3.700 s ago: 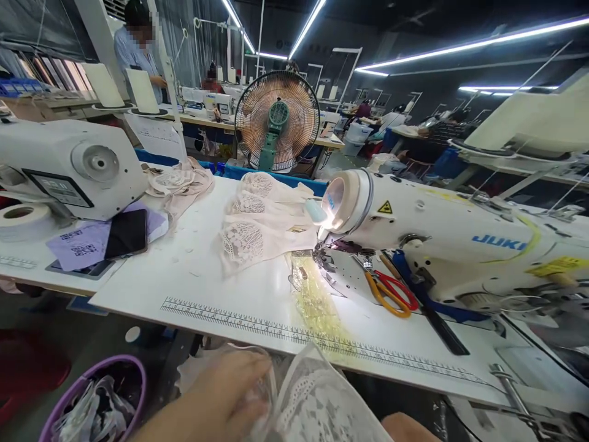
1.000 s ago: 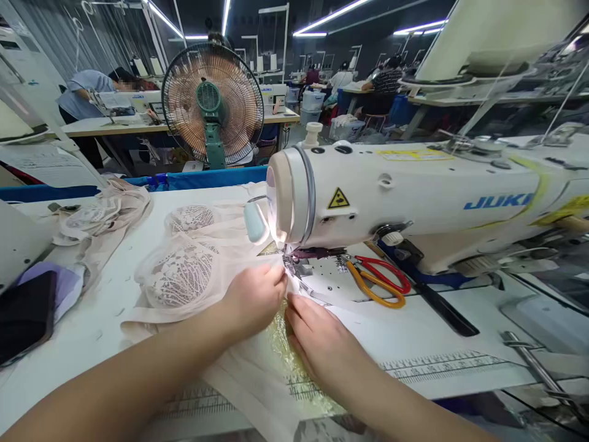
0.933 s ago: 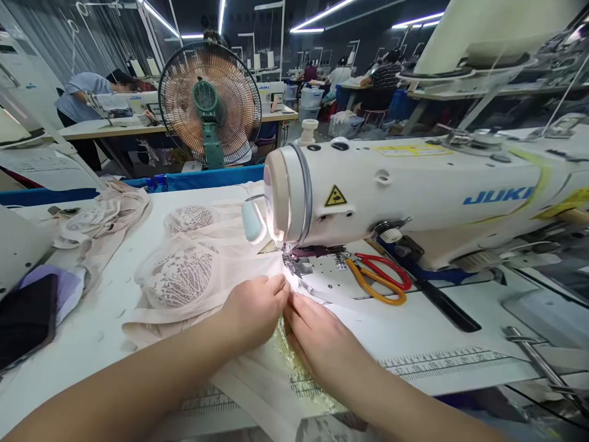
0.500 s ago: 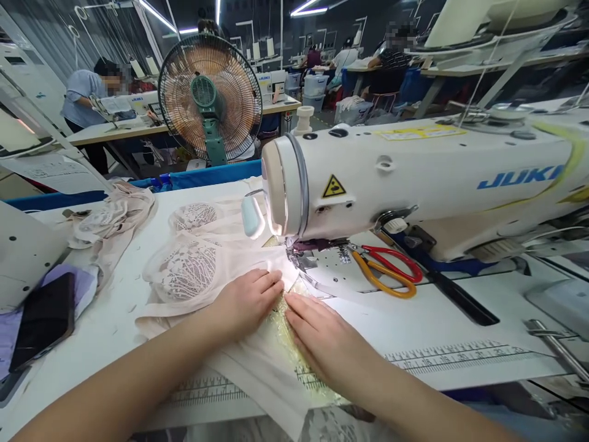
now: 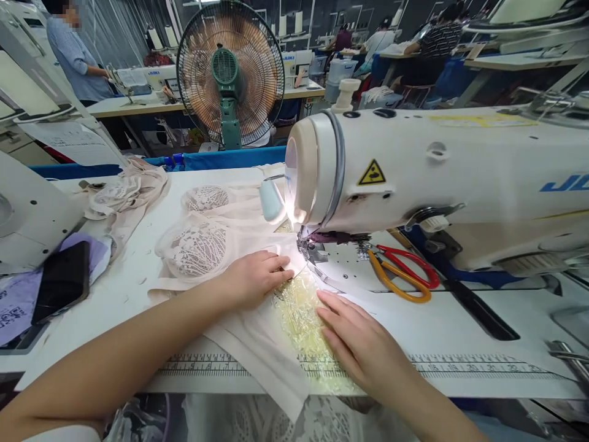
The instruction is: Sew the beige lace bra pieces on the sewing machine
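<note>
Pale pink lace bra (image 5: 202, 248) lies across the white table, its edge running up to the presser foot (image 5: 310, 245) of the sewing machine (image 5: 381, 166). My left hand (image 5: 257, 277) is palm down on the fabric just left of the foot, its finger and thumb tips close together on the edge. Over a shiny, crinkled yellowish patch (image 5: 304, 313) on the tabletop rests my right hand (image 5: 361, 337), fingers stretched out and apart from the bra. A loose panel of the bra hangs toward the table's front edge.
Snips with red and orange handles (image 5: 405, 273) lie right of the foot, beside a black handle (image 5: 483, 313). A phone (image 5: 62, 282) and crumpled pink garments (image 5: 124, 190) are at left. Behind stand a fan (image 5: 230, 80) and a person in blue (image 5: 78, 55).
My right hand has drawn back to the right, away from the fabric, uncovering more of the yellowish patch. My left hand stays on the bra by the foot. The head view has shifted.
</note>
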Demonstrator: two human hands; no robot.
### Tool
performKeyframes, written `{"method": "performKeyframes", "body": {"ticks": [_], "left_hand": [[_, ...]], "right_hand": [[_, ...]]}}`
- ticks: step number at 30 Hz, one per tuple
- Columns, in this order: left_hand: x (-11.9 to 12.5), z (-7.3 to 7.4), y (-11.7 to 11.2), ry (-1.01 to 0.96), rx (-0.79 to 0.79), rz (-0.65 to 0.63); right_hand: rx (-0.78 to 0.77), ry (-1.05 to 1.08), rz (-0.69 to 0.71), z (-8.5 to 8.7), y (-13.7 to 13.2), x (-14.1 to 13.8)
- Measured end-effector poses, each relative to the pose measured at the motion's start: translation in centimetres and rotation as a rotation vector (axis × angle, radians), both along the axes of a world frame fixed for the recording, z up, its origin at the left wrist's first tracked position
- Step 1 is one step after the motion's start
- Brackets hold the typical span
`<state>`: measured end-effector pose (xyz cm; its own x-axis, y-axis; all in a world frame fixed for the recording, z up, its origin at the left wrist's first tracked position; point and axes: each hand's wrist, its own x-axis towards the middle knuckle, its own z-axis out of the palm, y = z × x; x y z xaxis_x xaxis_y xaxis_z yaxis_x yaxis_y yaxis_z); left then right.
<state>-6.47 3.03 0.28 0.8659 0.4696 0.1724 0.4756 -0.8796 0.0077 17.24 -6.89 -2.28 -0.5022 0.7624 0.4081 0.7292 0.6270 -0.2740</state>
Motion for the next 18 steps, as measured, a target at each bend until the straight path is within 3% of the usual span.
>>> {"method": "performKeyframes", "body": {"ticks": [11, 18], "left_hand": [[0.0, 0.0, 0.8, 0.035, -0.01, -0.031], [0.0, 0.2, 1.9, 0.07, -0.014, 0.059]], "right_hand": [[-0.016, -0.008, 0.003, -0.3, 0.0, 0.1], [-0.05, 0.008, -0.009, 0.2, 0.0, 0.1]]}}
